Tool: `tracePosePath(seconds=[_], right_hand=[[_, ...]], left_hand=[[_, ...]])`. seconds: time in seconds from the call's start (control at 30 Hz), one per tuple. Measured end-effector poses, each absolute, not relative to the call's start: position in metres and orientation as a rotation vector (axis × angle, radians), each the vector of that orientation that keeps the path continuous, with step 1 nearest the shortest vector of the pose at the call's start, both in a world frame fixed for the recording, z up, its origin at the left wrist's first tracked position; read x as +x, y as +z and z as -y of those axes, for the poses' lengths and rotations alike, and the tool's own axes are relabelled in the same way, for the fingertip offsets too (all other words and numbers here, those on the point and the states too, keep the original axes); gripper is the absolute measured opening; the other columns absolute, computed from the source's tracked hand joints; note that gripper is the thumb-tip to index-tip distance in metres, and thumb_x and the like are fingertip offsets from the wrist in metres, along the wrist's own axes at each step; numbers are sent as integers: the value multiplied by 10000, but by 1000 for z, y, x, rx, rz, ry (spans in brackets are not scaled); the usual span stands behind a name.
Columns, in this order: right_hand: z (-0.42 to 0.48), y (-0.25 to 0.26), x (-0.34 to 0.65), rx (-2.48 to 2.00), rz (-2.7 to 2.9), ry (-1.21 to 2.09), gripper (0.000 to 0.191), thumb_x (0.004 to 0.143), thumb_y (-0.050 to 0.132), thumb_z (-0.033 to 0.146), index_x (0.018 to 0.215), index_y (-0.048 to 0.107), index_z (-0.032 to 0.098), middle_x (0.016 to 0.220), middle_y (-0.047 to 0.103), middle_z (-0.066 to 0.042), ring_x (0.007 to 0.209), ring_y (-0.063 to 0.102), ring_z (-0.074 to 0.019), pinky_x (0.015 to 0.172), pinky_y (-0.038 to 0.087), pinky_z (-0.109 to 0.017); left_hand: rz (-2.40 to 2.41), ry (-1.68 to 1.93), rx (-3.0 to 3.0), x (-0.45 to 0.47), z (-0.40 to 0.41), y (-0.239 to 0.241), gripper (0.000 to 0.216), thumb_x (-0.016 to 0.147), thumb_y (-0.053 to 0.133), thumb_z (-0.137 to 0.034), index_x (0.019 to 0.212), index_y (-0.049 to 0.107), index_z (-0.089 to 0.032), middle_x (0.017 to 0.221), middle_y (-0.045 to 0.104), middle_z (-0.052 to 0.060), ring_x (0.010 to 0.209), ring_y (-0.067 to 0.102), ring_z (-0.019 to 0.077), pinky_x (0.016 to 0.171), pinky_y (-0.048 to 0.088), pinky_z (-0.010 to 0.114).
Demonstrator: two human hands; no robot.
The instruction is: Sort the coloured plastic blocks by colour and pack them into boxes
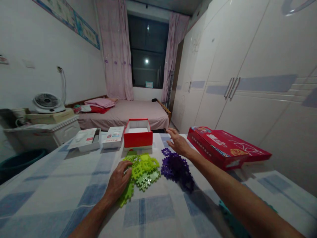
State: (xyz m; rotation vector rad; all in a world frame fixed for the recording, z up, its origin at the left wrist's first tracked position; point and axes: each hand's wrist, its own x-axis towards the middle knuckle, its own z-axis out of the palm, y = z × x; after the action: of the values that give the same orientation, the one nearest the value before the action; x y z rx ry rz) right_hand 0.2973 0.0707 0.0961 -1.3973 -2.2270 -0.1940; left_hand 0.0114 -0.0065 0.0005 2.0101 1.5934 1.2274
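My left hand (118,180) rests against the left edge of a pile of lime-green interlocking plastic pieces (143,168), its thumb and forefinger apart. Some of the green pieces lie under or beside that hand. My right hand (178,142) reaches forward over the table with its fingers apart, and nothing shows in them. Just below it sits a heap of dark purple interlocking pieces (176,168), partly in the arm's shadow. Teal pieces (231,218) lie at the lower right, partly hidden by my right forearm.
A red box with a white inside (138,140) stands behind the green pile. To its left are a white box (113,137) and an opened white box (90,142). A large red box (218,145) lies at the right. A checked cloth (61,195) covers the table.
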Motion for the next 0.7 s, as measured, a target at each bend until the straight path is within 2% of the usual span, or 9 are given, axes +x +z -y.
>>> tracePosePath(seconds=[0.1,0.2,0.27,0.4,0.57,0.7], right_hand=[[-87,93,241,-1342,2329,-113,634,803,539,199,1388,294,185,1464,279,-110,1034,574,-174,875,465,-286],[-106,90,207,-1460,2314,-68,697,769,590,233,1390,275,201,1461,289,-102,1055,569,-192,863,464,-284],[-116,88,195,-1521,2288,-66,630,752,598,217,1334,356,197,1410,363,-108,1038,578,-211,838,468,-297],[-124,88,188,-1593,2246,-105,335,770,557,162,1103,523,177,1235,499,-124,916,619,-228,751,466,-324],[-116,92,190,-1486,2292,-137,272,761,606,198,1017,515,198,1267,464,-86,934,599,-205,745,434,-290],[-105,104,200,-1379,2323,-133,229,771,608,221,974,501,202,1090,548,-35,916,578,-176,738,411,-257]], left_hand=[[-1581,1228,2003,11,7,0,290,798,392,-310,930,611,-172,1055,610,85,1037,561,212,971,416,393],[-1575,1228,1989,13,8,2,291,797,388,-287,935,611,-160,1048,610,94,1026,566,209,962,423,390],[-1575,1235,1979,14,8,3,289,797,387,-272,938,611,-156,1039,612,95,1016,570,206,953,430,388],[-1574,1259,1962,17,10,4,273,790,393,-237,936,612,-163,1033,613,87,1008,573,198,948,433,380],[-1578,1264,1961,17,11,5,261,785,399,-224,920,616,-172,1033,612,81,1013,571,192,952,429,366],[-1588,1235,1985,16,11,5,279,795,390,-251,940,613,-170,1044,610,83,1023,566,202,952,427,379]])
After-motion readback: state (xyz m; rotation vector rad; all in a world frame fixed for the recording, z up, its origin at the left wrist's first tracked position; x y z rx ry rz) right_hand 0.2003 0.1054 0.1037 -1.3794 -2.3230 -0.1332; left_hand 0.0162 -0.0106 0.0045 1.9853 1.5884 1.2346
